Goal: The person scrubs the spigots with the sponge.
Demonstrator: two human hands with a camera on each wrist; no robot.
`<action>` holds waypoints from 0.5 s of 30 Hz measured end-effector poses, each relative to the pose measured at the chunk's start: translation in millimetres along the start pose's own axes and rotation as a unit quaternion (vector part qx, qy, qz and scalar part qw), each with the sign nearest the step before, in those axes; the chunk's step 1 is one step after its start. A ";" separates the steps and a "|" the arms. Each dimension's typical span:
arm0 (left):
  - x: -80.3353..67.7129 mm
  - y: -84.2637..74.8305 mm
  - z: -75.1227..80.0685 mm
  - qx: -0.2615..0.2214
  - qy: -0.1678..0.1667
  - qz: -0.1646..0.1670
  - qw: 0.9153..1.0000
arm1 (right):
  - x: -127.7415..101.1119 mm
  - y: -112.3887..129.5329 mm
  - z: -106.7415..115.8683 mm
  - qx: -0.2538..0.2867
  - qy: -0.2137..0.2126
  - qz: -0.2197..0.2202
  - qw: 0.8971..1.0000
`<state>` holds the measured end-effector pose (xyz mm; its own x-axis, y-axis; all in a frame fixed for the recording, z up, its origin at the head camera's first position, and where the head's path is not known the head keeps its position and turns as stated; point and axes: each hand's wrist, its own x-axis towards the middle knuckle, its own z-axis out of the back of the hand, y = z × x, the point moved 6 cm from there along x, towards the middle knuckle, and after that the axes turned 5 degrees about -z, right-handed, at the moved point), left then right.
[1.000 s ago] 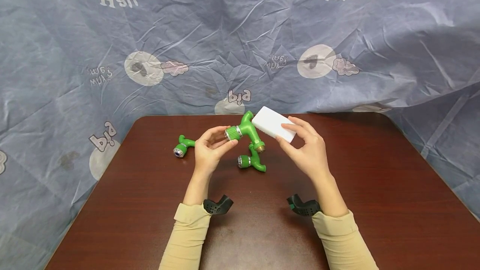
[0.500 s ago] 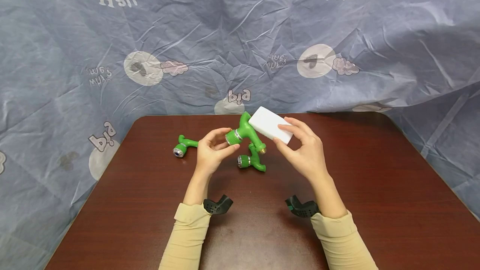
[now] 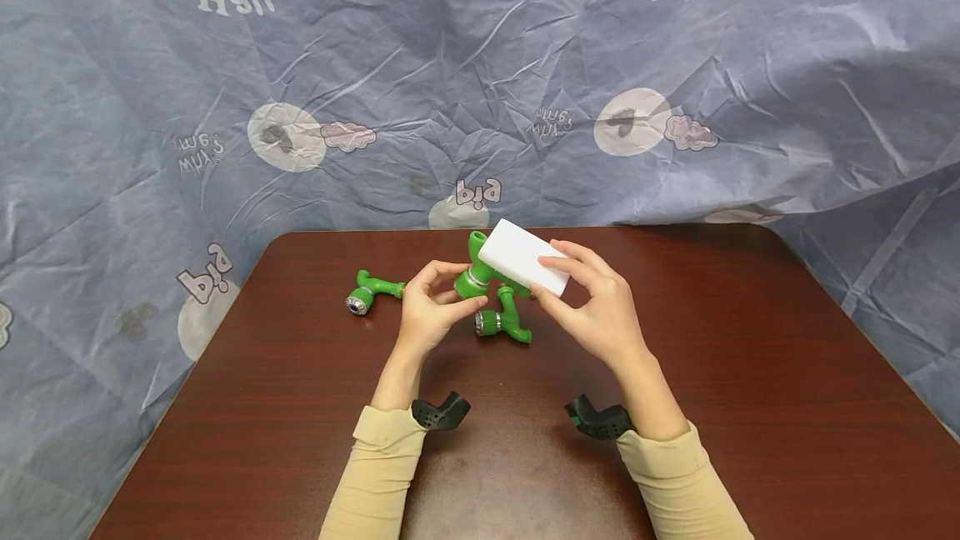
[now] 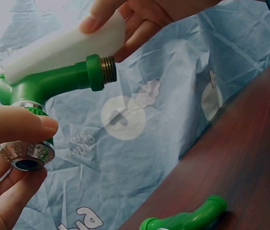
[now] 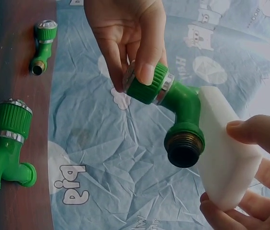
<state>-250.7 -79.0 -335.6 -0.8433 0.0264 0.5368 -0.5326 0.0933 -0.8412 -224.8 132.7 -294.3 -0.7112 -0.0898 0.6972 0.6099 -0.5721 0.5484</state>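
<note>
Blue printed cloth (image 3: 480,90) backs a dark brown table (image 3: 750,340); both hands work above its far middle.

Largest first: I see the cloth draped behind and around the table. On my feed, the right hand (image 3: 600,315) holds a white sponge block (image 3: 523,267) between thumb and curled fingers, its face pressed flat against the body of the raised green faucet (image 3: 474,273). The left hand (image 3: 427,311) pinches that faucet by its ribbed green collar and chrome end, thumb on top and fingers beneath, holding it clear of the table. The right wrist view shows the faucet's brass threaded end (image 5: 185,147) open toward the camera, touching the sponge. Two more green faucets lie on the table: one (image 3: 504,322) just beneath the hands, another (image 3: 372,290) to the left, near the left hand.
</note>
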 end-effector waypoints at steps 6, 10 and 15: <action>0.7 1.9 1.3 -0.016 -0.019 -0.004 1.000 | 0.8 1.4 0.7 0.003 0.014 0.009 1.000; 1.9 7.0 5.6 -0.021 -0.042 -0.007 0.999 | 2.3 -4.0 8.7 -0.005 0.009 0.003 1.000; 3.6 21.0 14.2 -0.027 -0.070 -0.010 0.997 | 4.1 -17.6 20.1 -0.032 -0.021 -0.028 0.999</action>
<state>-265.9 -91.0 -352.3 -0.8369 -0.1153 0.5351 -0.5471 0.1469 -0.8241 -231.4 158.8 -291.7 -0.7275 -0.0237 0.6857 0.5451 -0.6269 0.5567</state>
